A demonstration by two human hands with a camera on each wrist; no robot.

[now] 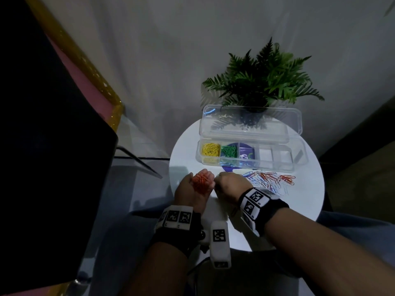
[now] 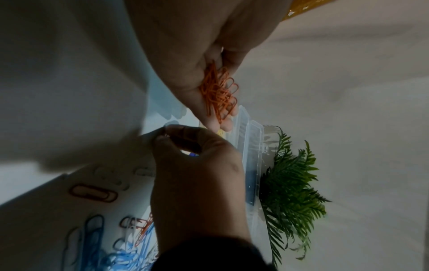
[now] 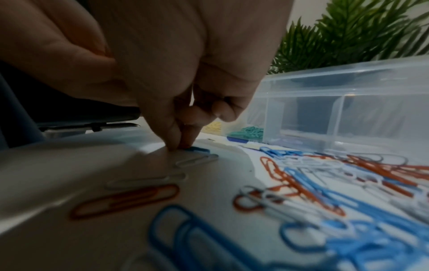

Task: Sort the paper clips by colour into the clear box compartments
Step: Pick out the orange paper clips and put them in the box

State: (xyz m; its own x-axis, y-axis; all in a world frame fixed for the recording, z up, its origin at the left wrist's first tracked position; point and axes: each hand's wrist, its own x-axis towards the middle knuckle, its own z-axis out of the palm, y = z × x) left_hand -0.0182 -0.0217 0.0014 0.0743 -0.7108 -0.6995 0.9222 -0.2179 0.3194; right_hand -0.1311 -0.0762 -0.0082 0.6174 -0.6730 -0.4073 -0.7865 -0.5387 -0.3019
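My left hand (image 1: pixel 192 186) lies palm up over the table's left edge, its fingers cupped round a bunch of orange paper clips (image 1: pixel 201 182); the same orange clips (image 2: pixel 219 91) show in the left wrist view. Just right of it my right hand (image 1: pixel 228 184) points down, thumb and forefinger pinched together at the table. The fingertips (image 3: pixel 171 141) seem to pinch a small clip beside a blue clip (image 3: pixel 198 149). The mixed pile of blue, white and orange clips (image 1: pixel 269 180) lies to the right. Behind it stands the clear box (image 1: pixel 277 165), lid open, with yellow clips (image 1: pixel 211 150) and green clips (image 1: pixel 229 151) in its two left compartments.
A potted fern (image 1: pixel 260 82) stands behind the box lid (image 1: pixel 250 122). A purple round disc (image 1: pixel 237 166) lies under the box. The round white table (image 1: pixel 299 201) ends close on all sides. A black chair (image 1: pixel 53 124) fills the left.
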